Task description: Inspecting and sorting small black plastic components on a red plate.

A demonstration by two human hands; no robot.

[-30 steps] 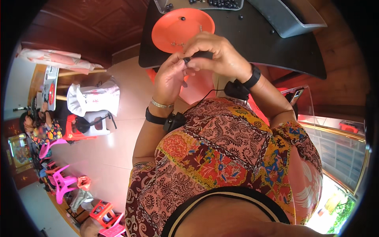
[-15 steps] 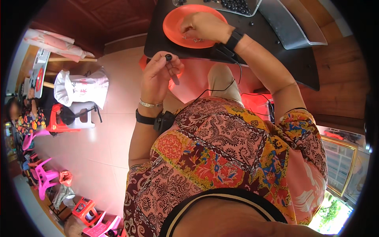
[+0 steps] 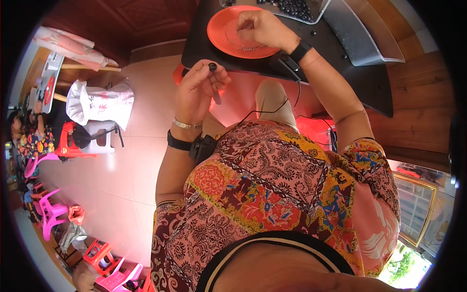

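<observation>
My left hand is raised off the near edge of the dark table, pinching a small round black part between thumb and forefinger. A narrow greyish tip shows below its curled fingers; what it belongs to is hidden. Over an orange plate is my right hand, its fingers drawn together. Whether something tiny sits in that pinch cannot be made out. Small shiny metallic bits lie on the plate under and beside the right hand.
Behind the plate stands a clear tray with several black parts. A grey bin lies right of it on the black table. A white sack rests on stools at left; pink chairs stand farther off.
My right hand has lifted slightly and shifted right over the plate, uncovering more metallic bits. The left hand keeps the black part and has barely moved; the whole view has shifted a little.
</observation>
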